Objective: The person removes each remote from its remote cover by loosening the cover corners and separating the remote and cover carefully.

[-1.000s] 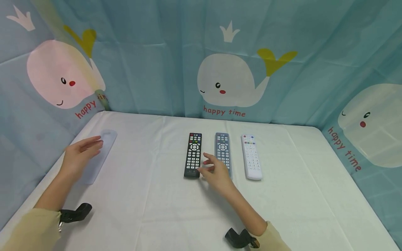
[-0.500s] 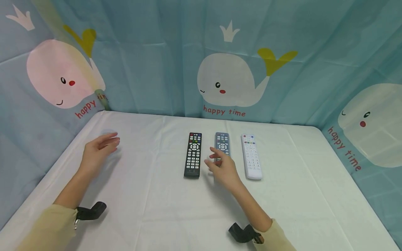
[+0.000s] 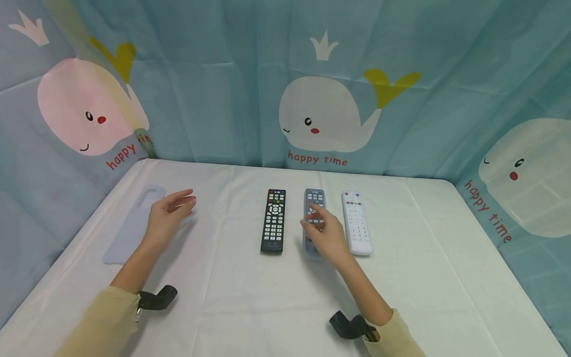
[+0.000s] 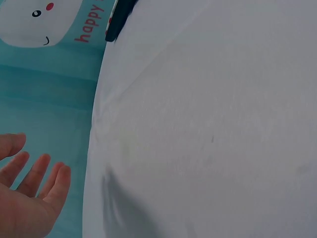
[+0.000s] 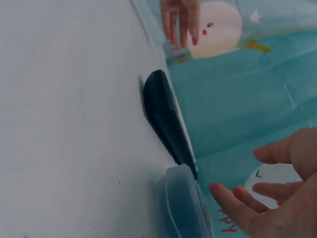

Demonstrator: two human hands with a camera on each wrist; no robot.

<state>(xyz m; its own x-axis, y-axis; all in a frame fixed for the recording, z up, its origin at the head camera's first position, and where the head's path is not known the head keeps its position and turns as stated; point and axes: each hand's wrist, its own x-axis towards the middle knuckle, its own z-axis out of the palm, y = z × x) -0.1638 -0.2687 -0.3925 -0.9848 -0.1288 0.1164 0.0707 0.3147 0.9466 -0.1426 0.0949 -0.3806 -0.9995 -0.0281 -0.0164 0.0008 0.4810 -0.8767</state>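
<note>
My right hand (image 3: 329, 238) hovers over the middle remote control (image 3: 315, 196), which has a bluish see-through cover, and hides part of its buttons. The right wrist view shows the fingers spread apart beside that covered remote (image 5: 184, 203), holding nothing. To its left lies a black remote control (image 3: 273, 223), and to its right a white remote control (image 3: 358, 225). My left hand (image 3: 168, 220) is raised over the left part of the table, its fingers loosely bent and nothing in them. Just left of it lies a flat, pale-blue translucent piece (image 3: 131, 230), partly hidden behind the hand and forearm.
A white cloth covers the table (image 3: 241, 297). Blue curtains (image 3: 214, 99) with printed whales stand along its back and sides. A black wrist camera (image 3: 158, 298) sits at the left cuff and another black camera (image 3: 350, 326) at the right.
The left hand has moved right, away from over the translucent piece, which shows more now. My right hand has shifted right, from beside the black remote to over the covered one. The remotes lie unmoved.
</note>
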